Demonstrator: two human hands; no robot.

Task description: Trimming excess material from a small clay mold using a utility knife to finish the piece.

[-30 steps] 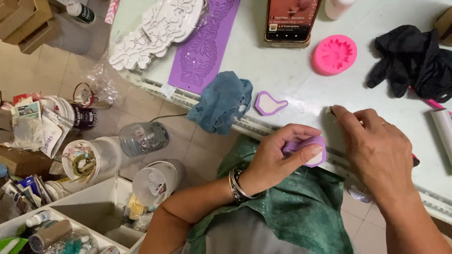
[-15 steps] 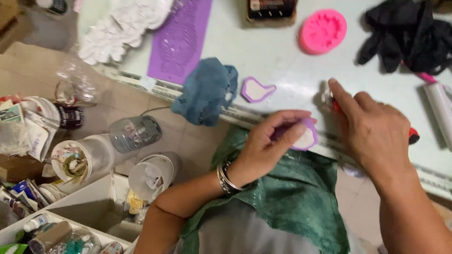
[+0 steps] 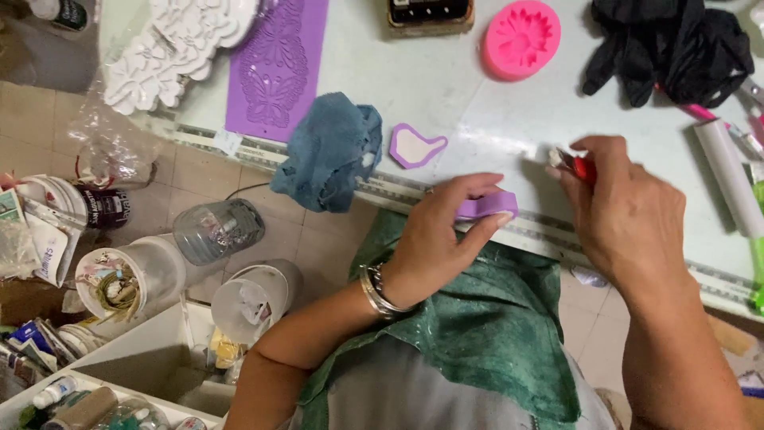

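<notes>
My left hand [image 3: 450, 231] grips a small purple mould [image 3: 487, 205] at the near edge of the pale worktable [image 3: 446, 87], pinched between thumb and fingers. My right hand [image 3: 625, 211] is just to its right and holds a small tool with a red handle [image 3: 582, 166], whose tip points left toward the mould. A second small purple mould with a white filling [image 3: 415, 146] lies on the table beyond my left hand. A crumpled blue cloth [image 3: 330, 151] sits left of it.
A purple textured mat [image 3: 278, 64], white lace-like pieces [image 3: 179, 48], a round pink flower mould [image 3: 521, 38], a black cloth [image 3: 676, 48] and a white roller [image 3: 728, 175] lie on the table. Jars and tubs [image 3: 215, 231] stand on the floor at left.
My left hand has turned the purple mould on edge and brought it nearer the table's edge. My right hand has closed on the red-handled tool and drawn slightly right.
</notes>
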